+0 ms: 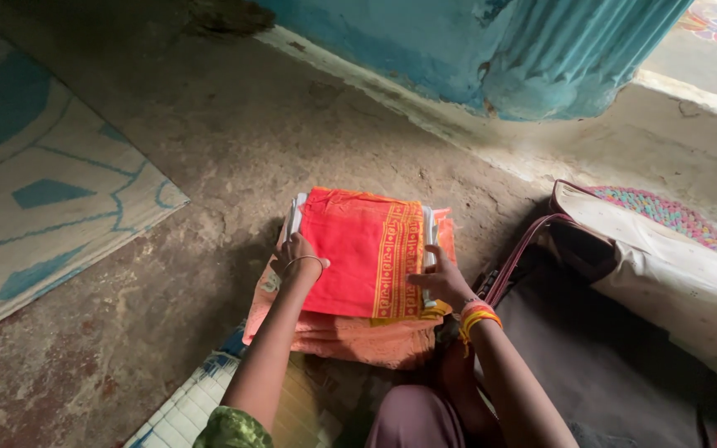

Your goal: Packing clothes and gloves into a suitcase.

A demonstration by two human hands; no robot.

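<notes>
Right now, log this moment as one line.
left hand: on stack's left edge | right hand: on right edge | red folded cloth: top of stack | floor: bare

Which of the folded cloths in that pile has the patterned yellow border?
The bright red cloth on top, between both hands. Its yellow band runs down its right side; the peach-orange cloth underneath looks plain.

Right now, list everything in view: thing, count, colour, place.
folded cloth: one, red with a yellow patterned border, on top of the stack
orange cloth: one, under the stack
woven mat: one, pale with blue pattern, far left
bag: one, cream with maroon strap, right
column base: one, teal, top
round rug: one, multicoloured, behind the bag
left hand: one, thin bangle, on the stack's left edge
right hand: one, orange-yellow bangles, on the right edge
</notes>
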